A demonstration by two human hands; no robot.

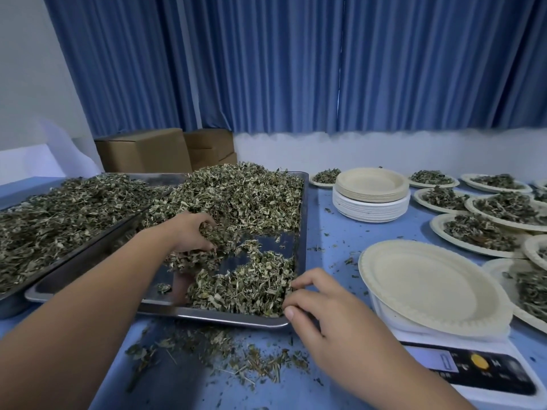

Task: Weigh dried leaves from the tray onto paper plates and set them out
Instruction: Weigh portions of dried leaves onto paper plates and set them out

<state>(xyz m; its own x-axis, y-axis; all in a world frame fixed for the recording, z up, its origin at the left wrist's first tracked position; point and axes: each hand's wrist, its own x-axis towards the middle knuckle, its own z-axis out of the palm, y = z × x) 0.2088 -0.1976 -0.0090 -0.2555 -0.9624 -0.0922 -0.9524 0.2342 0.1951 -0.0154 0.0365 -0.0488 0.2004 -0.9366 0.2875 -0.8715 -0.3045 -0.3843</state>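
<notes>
dried leaves [242, 196] in the steel tray [302, 226] are clutched by the curled left hand [192, 232]; leaves at its rim are touched by the bent-fingered right hand [322, 306], pinching unclear. loose flakes could be spilled short of the paper plate [429, 288] on the scale [479, 368].

serving as a blue table [334, 241] under everything. bearing a steel tray [303, 232] at the middle, piled with dried leaves [242, 196] toward the far end and showing bare metal nearer. carrying a second tray [11, 306] just to the left, touching the first and also lying full of leaves. holding a stack of paper plates [371, 199] beyond the first tray's right side, filled plates [479, 232] crowding and overlapping along the right, and a scale [473, 368] at the near right. catching loose leaf crumbs [236, 353] in front of the steel tray.
</notes>
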